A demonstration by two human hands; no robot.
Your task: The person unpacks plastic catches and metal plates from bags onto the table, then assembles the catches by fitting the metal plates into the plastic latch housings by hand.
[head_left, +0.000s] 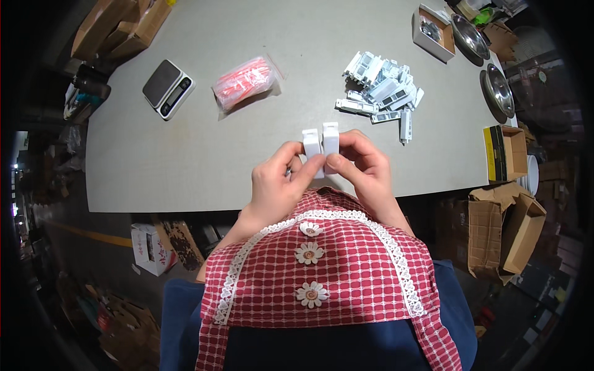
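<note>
Just above the table's near edge, my left hand (pixel 276 180) pinches a narrow white plastic piece (pixel 311 142) between thumb and fingers. A second white plastic piece (pixel 331 137), standing slightly higher, is gripped by my right hand (pixel 370 173). The two pieces are upright side by side, with a thin gap between their upper parts. Both thumbs press on the near faces, close to each other, and hide the lower parts. Beyond my right hand lies a loose pile of white and grey plastic parts (pixel 387 86), similar in size to the held pieces.
On the grey table (pixel 204 154) lie a clear bag of pink-red strips (pixel 246 80) and a digital scale (pixel 168 89). A small white box (pixel 433 34), metal bowls (pixel 499 91) and a yellow-black box (pixel 495 153) line the right side. Cardboard boxes (pixel 489 235) stand below the right edge.
</note>
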